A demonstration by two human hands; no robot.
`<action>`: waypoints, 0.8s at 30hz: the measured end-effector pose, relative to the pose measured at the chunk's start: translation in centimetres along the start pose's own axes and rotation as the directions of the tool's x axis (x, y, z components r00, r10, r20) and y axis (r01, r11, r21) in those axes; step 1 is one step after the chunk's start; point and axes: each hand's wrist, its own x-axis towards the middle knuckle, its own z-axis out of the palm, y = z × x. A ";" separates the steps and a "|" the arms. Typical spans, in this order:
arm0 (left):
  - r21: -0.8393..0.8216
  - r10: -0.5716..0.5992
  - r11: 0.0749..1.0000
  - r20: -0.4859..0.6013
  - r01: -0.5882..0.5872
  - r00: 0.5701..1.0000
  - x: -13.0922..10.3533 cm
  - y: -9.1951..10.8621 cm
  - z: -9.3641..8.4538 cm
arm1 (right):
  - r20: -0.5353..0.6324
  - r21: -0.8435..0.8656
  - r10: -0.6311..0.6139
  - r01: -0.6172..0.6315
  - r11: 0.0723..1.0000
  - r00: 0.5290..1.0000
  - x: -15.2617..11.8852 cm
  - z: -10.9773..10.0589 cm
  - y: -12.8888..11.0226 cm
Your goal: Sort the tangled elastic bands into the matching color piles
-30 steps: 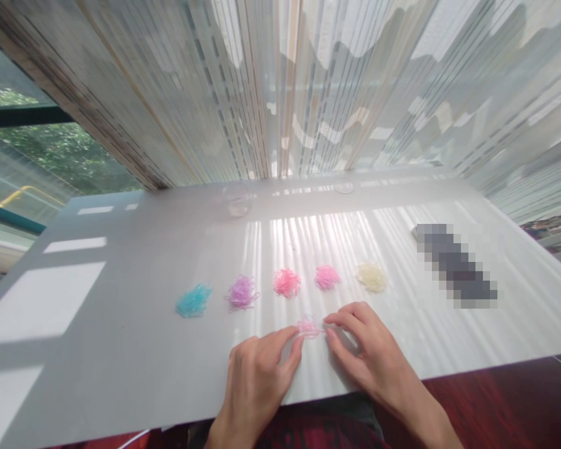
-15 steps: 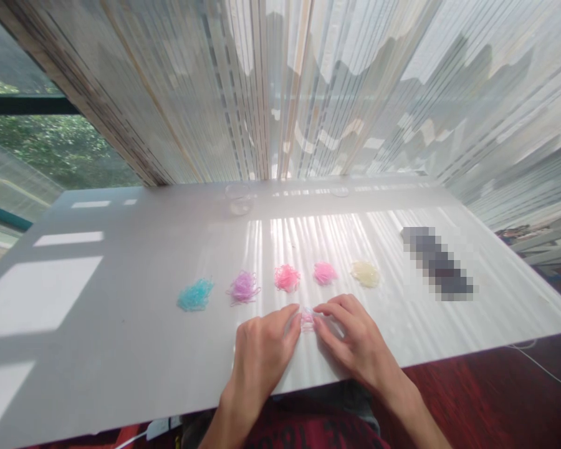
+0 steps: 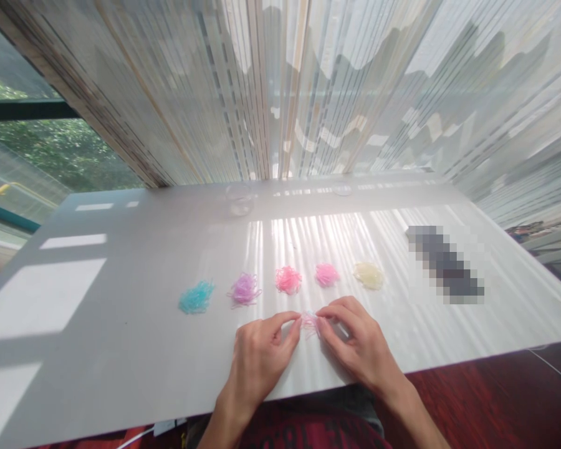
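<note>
Both hands rest on the near part of the flat white counter (image 3: 98, 324), fingertips meeting over a small tuft of pale pink thin elastic loops (image 3: 310, 322); the left hand (image 3: 257, 362) curls its fingers with thumb and forefinger closed on the tuft's left edge; the right hand (image 3: 355, 343) pinches the tuft's right edge in the same way, its other fingers loosely bent; the tuft lies on the counter between the two hands, near the front edge. Beyond it runs a row of five separate little heaps of loops: a turquoise heap (image 3: 196, 297), a purple heap (image 3: 244, 289), a coral-pink heap (image 3: 288, 280), a magenta-pink heap (image 3: 326, 274) and a pale yellow heap (image 3: 369, 275); the tuft sits just in front of the gap between the coral-pink and magenta-pink heaps. A clear round dish (image 3: 239, 199) stands far back by the striped sheer curtain (image 3: 308, 87).
</note>
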 end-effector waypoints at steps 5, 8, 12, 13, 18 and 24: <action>-0.111 -0.009 0.994 0.036 0.013 0.999 0.0 0.0 -0.2 | -0.014 0.054 -0.046 0.047 0.997 0.999 0.1 0.0 0.2; -0.165 0.001 0.986 0.052 0.008 0.999 -0.1 -0.1 -0.3 | -0.015 0.069 -0.084 0.085 0.994 0.996 0.1 0.1 0.3; -0.181 0.009 0.984 0.065 0.003 0.998 -0.2 -0.2 -0.2 | -0.058 0.082 -0.104 0.109 0.991 0.993 0.0 0.1 0.4; -0.180 0.011 0.984 0.069 0.002 0.998 -0.2 -0.2 -0.2 | -0.067 0.084 -0.106 0.112 0.990 0.992 0.0 0.1 0.4; -0.187 0.032 0.982 0.047 -0.023 0.998 -0.3 -0.1 -0.2 | -0.076 0.091 -0.120 0.127 0.988 0.990 -0.2 0.0 0.4; -0.164 0.034 0.986 0.012 -0.031 0.999 0.0 0.2 -0.7 | -0.087 0.098 -0.109 0.117 0.988 0.990 -0.1 -0.2 0.4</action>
